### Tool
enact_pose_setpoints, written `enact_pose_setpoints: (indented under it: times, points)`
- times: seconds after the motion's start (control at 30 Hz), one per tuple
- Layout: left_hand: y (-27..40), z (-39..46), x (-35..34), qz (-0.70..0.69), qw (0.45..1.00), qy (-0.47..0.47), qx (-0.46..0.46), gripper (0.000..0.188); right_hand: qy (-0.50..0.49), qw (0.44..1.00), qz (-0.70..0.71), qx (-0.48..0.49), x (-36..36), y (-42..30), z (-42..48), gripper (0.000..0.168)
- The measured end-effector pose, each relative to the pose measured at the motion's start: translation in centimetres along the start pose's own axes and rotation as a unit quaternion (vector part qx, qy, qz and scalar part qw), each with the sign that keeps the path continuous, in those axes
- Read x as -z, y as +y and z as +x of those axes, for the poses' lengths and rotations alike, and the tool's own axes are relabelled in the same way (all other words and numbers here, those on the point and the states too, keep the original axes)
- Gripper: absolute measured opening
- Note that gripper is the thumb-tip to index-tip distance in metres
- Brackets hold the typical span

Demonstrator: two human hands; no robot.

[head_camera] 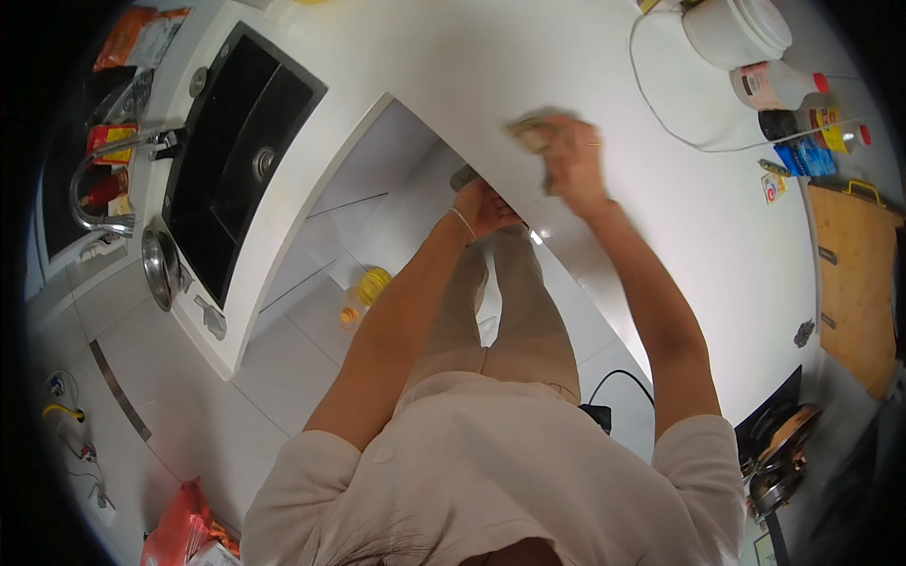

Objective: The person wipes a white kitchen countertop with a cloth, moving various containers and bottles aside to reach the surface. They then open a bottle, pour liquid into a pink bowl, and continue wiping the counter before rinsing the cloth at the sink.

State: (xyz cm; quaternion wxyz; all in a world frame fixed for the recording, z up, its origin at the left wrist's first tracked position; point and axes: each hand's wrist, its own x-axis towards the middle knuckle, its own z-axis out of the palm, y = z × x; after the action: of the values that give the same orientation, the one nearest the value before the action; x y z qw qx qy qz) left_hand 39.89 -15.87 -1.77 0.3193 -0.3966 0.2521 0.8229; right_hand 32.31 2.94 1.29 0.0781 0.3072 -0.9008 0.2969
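My right hand (577, 166) is over the white countertop (679, 233), its fingers closed on a greyish-brown cloth (531, 133). Both hand and cloth are blurred. My left hand (485, 209), with a light band at the wrist, is by the front edge of the same counter. Its fingers are curled, and the counter edge partly hides them. A grey-green thing (463, 177) shows just beyond that hand; I cannot tell whether it is a shoe or something held.
A black sink (241, 156) with a chrome faucet (92, 177) is at left, a metal bowl (159, 269) beside it. A white tub (736, 32), bottles (775, 85) and a cable (640, 78) lie far right. A yellow-wrapped bottle (364, 293) stands on the floor. Pans (778, 453) are lower right.
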Motion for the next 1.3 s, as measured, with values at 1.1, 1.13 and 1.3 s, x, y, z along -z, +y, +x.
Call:
enact_pose_setpoints:
  times: [1.1,1.13,1.3]
  points:
    - [0.1,2.4,4.6,-0.149,0.98,-0.122,0.051,0.049,0.066,0.98,-0.132,-0.134,-1.7,-4.4,-4.0,0.045]
    - [0.2,2.2,5.1,-0.163,0.976,-0.134,0.049,0.049,0.064,0.982,-0.134,-0.118,-2.7,-5.5,-3.9,0.045]
    - [-0.1,1.2,6.8,-0.183,0.977,-0.097,-0.045,0.049,-0.022,0.999,0.003,-0.046,-6.4,-12.0,-1.9,0.037]
